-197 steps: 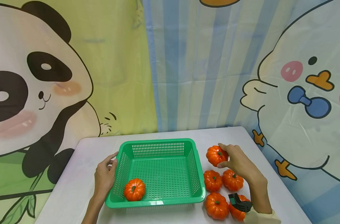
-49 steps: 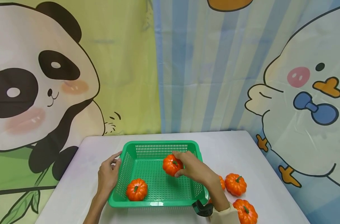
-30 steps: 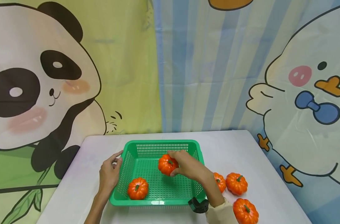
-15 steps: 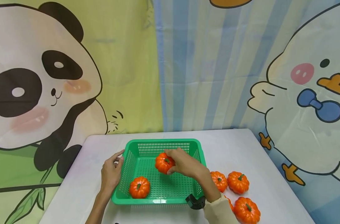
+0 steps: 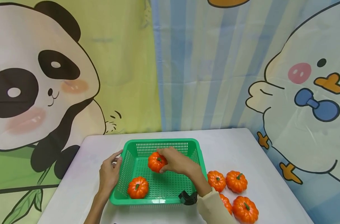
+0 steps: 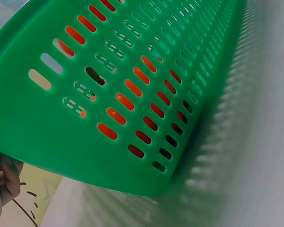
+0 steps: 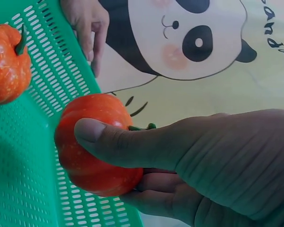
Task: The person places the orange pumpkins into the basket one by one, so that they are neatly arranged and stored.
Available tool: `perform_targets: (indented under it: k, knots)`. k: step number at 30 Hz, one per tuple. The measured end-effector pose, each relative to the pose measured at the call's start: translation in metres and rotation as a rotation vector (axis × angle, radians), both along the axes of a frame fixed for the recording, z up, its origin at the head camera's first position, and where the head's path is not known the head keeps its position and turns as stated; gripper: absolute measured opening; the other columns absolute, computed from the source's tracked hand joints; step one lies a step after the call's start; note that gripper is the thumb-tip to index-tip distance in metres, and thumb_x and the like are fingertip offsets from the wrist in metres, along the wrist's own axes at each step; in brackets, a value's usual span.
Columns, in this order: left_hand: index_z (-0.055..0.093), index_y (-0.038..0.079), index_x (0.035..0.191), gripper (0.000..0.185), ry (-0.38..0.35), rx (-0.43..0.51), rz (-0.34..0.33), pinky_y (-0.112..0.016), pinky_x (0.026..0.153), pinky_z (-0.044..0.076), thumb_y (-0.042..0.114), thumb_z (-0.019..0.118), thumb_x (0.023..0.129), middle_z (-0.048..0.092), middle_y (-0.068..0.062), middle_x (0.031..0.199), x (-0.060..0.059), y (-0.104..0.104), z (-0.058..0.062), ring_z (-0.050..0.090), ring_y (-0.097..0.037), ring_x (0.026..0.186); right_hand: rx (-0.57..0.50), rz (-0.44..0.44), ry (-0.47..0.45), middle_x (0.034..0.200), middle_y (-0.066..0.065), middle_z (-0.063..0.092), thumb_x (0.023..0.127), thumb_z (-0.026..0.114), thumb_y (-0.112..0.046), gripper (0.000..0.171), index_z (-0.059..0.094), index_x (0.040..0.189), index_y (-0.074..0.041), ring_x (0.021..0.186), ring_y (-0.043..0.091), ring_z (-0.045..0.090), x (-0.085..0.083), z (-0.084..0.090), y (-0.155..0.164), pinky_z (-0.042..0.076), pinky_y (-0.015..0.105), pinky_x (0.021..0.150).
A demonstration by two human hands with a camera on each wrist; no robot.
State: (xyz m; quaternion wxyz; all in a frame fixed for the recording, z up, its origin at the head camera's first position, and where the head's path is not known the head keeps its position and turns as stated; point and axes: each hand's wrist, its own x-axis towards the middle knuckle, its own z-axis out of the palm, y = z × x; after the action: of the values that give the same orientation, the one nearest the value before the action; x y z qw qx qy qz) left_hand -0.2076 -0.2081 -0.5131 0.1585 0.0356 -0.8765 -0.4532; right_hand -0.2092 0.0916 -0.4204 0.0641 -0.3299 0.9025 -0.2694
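Note:
My right hand [image 5: 177, 161] grips a small orange pumpkin [image 5: 156, 162] over the inside of a green plastic basket [image 5: 157, 201]. In the right wrist view the thumb [image 7: 92, 130] lies across the near side of this pumpkin [image 7: 97, 165], and fingers curl beneath it. Another pumpkin [image 5: 138, 187] sits in the basket's near left corner. At the left rim my left hand [image 5: 109, 172] holds the basket's edge. The left wrist view shows the curled fingers [image 6: 9, 177] by the rim and orange through the slotted wall [image 6: 75, 156].
Right of the basket, several pumpkins [image 5: 236, 181] stand close together on the white table [image 5: 229, 146], one partly hidden by the right sleeve [image 5: 213, 207]. A printed cloth [image 5: 186, 93] with a panda and a chick hangs behind the table.
My right hand has carried the pumpkin from the table's right side into the space over the basket, lately drifting further left. My left hand stays at the left rim.

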Motion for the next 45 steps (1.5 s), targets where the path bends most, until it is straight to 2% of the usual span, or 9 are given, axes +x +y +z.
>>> perform_targets:
  k: [3,15,22,30,34,37,45]
  knots:
    - [0.070,0.011,0.147,0.036,-0.001,0.005,-0.001,-0.028,0.053,0.046,0.017,0.060,0.112,0.080,-0.023,0.106,0.001,0.001,0.002,0.063,-0.008,0.057,0.024,0.013,0.008,0.105,-0.003,0.073,0.082,0.097,-0.013,0.047,0.071,0.120,-0.012,0.097,0.014,0.058,-0.003,0.000,-0.005,0.052,0.028,0.091]
    - [0.071,0.012,0.146,0.036,0.008,-0.010,0.007,-0.028,0.053,0.045,0.016,0.061,0.112,0.080,-0.021,0.105,0.002,0.002,0.003,0.062,-0.008,0.057,0.045,0.065,-0.007,0.098,-0.004,0.072,0.078,0.099,-0.010,0.040,0.072,0.108,-0.012,0.087,0.009,0.058,-0.013,-0.007,-0.022,0.053,0.020,0.081]
    - [0.071,0.011,0.145,0.036,0.001,-0.014,0.019,-0.027,0.054,0.046,0.016,0.061,0.112,0.080,-0.022,0.104,0.004,0.001,0.001,0.063,-0.009,0.058,0.062,0.085,-0.004,0.095,0.000,0.073,0.077,0.100,-0.009,0.039,0.073,0.104,-0.009,0.082,0.009,0.055,-0.017,-0.013,-0.031,0.051,0.019,0.075]
    - [0.071,0.011,0.146,0.036,-0.004,-0.010,0.010,-0.027,0.054,0.047,0.016,0.061,0.111,0.080,-0.022,0.105,0.001,0.001,0.002,0.063,-0.009,0.058,0.097,0.083,0.016,0.093,0.002,0.072,0.075,0.101,-0.009,0.040,0.073,0.103,-0.008,0.081,0.011,0.053,-0.025,-0.016,-0.038,0.050,0.021,0.075]
    - [0.071,0.010,0.146,0.036,-0.006,-0.011,0.006,-0.027,0.055,0.047,0.015,0.061,0.112,0.080,-0.023,0.106,0.001,0.001,0.004,0.064,-0.009,0.060,0.108,0.104,0.028,0.101,0.000,0.075,0.076,0.101,-0.011,0.044,0.075,0.112,-0.008,0.087,0.008,0.058,-0.028,-0.023,-0.044,0.053,0.019,0.082]
    - [0.071,0.011,0.146,0.036,0.000,-0.017,0.004,-0.027,0.055,0.046,0.015,0.062,0.111,0.080,-0.022,0.106,0.000,0.002,0.004,0.063,-0.009,0.059,0.112,0.118,0.033,0.103,-0.001,0.076,0.077,0.101,-0.013,0.045,0.075,0.113,-0.008,0.090,0.007,0.059,-0.029,-0.027,-0.048,0.052,0.017,0.084]
    - [0.071,0.011,0.145,0.036,0.009,-0.021,0.001,-0.027,0.054,0.045,0.014,0.062,0.111,0.081,-0.021,0.105,-0.001,0.002,0.004,0.063,-0.008,0.059,0.125,0.126,0.075,0.099,-0.001,0.074,0.076,0.102,-0.013,0.045,0.075,0.111,-0.007,0.085,0.008,0.055,-0.032,-0.032,-0.054,0.050,0.018,0.081]
